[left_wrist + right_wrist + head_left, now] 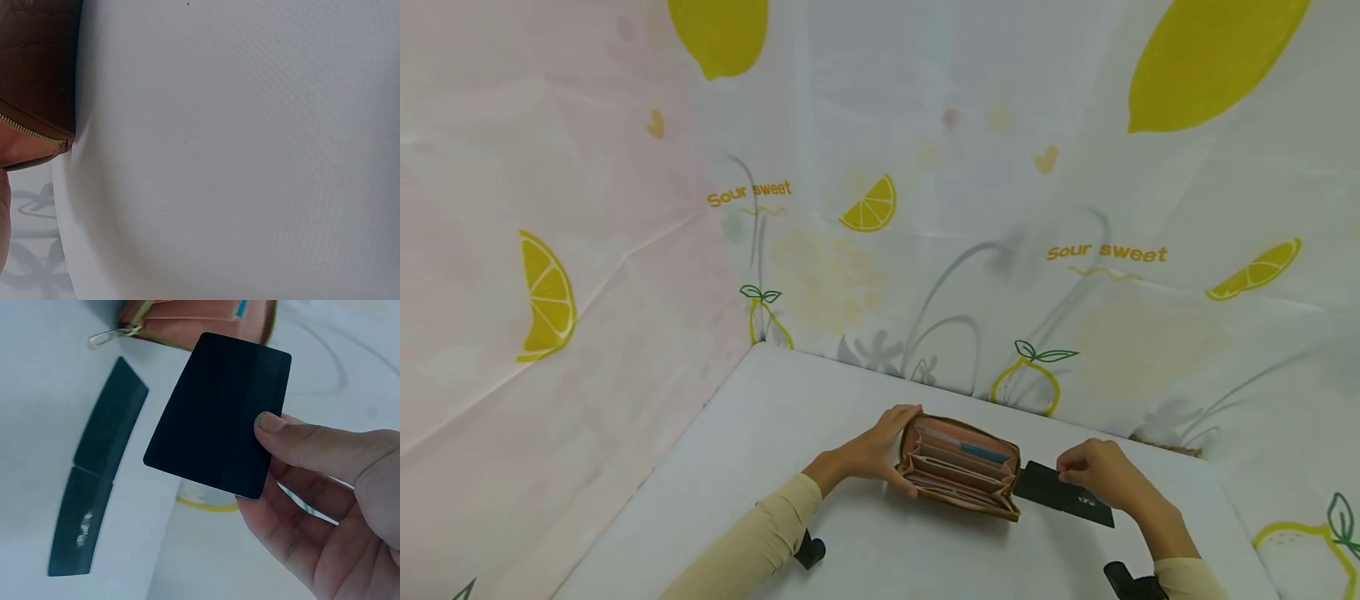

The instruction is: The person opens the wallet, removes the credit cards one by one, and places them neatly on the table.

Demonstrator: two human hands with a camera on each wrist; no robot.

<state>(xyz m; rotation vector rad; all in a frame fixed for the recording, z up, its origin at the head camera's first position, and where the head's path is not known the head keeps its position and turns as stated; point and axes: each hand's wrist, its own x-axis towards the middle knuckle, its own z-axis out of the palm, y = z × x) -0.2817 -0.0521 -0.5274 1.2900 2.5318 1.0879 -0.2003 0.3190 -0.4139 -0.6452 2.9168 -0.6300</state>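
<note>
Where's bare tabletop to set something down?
Bare tabletop: left of the left hand, to the left backdrop; before the zip wallet, between the forearms. Crowded: the wallet's right end, with dark folder, right hand and its card.

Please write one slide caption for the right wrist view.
Right hand holding a dark card near an open wallet.

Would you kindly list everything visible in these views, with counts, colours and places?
Table: one, white, low in the head view
Wallet: one, brown with peach lining, open over the table
Insert: one, blue, inside the wallet
Zip pull: one, metallic, at the wallet's corner
Card: one, black, right of the wallet
Two-panel strip: one, dark, beside the card
Wall covering: pale, yellow lemon prints, behind the table
Sleeves: two, beige, on both arms
Hands: two, bare; left gripping wallet, right pinching card
</note>
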